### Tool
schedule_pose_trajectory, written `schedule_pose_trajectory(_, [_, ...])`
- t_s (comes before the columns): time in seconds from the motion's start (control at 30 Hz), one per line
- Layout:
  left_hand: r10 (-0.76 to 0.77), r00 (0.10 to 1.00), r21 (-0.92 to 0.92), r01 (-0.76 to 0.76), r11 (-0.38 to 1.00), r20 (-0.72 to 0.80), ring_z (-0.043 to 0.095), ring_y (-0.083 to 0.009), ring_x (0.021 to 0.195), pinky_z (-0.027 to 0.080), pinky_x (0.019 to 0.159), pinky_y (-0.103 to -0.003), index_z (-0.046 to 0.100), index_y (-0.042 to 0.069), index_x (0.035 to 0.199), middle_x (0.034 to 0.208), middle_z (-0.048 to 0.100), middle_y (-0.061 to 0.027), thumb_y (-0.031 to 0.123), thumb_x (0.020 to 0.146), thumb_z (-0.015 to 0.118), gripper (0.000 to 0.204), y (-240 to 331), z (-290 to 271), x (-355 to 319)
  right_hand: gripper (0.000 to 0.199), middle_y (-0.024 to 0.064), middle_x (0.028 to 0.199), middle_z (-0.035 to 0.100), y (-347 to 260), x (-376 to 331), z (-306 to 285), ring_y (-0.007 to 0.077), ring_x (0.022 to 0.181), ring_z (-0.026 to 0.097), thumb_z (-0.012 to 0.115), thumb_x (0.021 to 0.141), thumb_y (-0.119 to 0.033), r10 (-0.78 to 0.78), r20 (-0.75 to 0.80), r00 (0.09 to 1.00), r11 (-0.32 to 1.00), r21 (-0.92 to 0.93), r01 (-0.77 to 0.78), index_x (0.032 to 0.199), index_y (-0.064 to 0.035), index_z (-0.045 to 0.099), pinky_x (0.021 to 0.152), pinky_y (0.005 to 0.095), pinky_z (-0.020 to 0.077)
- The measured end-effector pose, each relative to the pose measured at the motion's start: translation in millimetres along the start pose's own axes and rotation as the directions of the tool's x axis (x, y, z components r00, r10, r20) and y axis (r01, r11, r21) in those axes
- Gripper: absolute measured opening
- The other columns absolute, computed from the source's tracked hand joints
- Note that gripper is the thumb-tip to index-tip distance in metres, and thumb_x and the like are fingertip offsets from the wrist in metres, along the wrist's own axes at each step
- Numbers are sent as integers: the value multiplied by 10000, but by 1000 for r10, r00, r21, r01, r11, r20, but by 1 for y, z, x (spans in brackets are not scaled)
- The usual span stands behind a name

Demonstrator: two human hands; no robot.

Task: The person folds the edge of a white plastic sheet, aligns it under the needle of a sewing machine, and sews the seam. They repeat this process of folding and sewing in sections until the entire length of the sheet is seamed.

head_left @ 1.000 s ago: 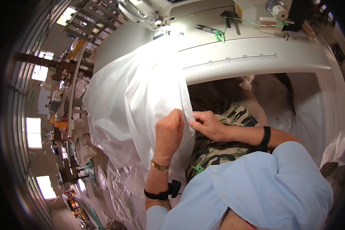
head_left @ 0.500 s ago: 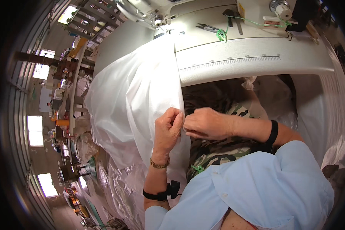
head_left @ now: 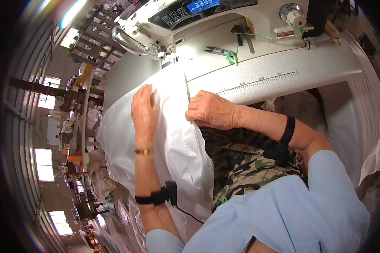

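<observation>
A thin white fabric sheet [head_left: 173,156] runs from the needle area of a sewing machine [head_left: 164,25] down over the table edge toward my lap. My left hand [head_left: 144,110] lies on its left part, fingers stretched out and slightly blurred. At the sheet's right edge, my right hand [head_left: 212,110] pinches the cloth between closed fingers, beside the front of the machine bed. The fabric's far end reaches the lit needle area, where the presser foot is hard to make out.
A printed ruler scale [head_left: 261,80] marks the table's front edge. Thread snips [head_left: 217,51] and a green thread tangle [head_left: 231,57] lie right of the needle. A handwheel-like knob [head_left: 293,16] is at the upper right. Camouflage cloth [head_left: 253,166] covers my lap.
My left hand has moved forward and left, opening from a pinch to lie on the fabric. The right hand has moved up and slightly left to the sheet's edge. The view has shifted.
</observation>
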State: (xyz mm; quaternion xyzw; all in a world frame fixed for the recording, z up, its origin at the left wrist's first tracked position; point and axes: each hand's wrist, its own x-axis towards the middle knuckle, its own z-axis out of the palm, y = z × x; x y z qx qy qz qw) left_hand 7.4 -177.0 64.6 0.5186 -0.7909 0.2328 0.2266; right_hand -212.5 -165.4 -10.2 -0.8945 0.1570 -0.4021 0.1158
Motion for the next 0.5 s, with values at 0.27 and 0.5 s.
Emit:
schedule_pose_trajectory(0.27, [-350, 813, -152, 464, 873, 465, 578, -211, 618, 471, 632, -344, 660, 20, 780, 689, 643, -91, 133, 795, 690, 118, -44, 33, 37, 132, 16, 743, 588, 0, 2, -5, 200, 785, 605, 683, 816, -138, 36, 48, 998, 994, 106, -41, 792, -101, 559, 815, 374, 449])
schedule_pose_trajectory(0.5, [-287, 655, -92, 480, 872, 699, 498, -186, 608, 445, 620, -331, 661, 23, 786, 656, 586, -44, 208, 749, 759, 212, -42, 32, 44, 132, 15, 743, 588, 0, 3, -4, 202, 787, 602, 690, 814, -130, 49, 49, 998, 987, 150, -56, 793, -101, 563, 828, 380, 446])
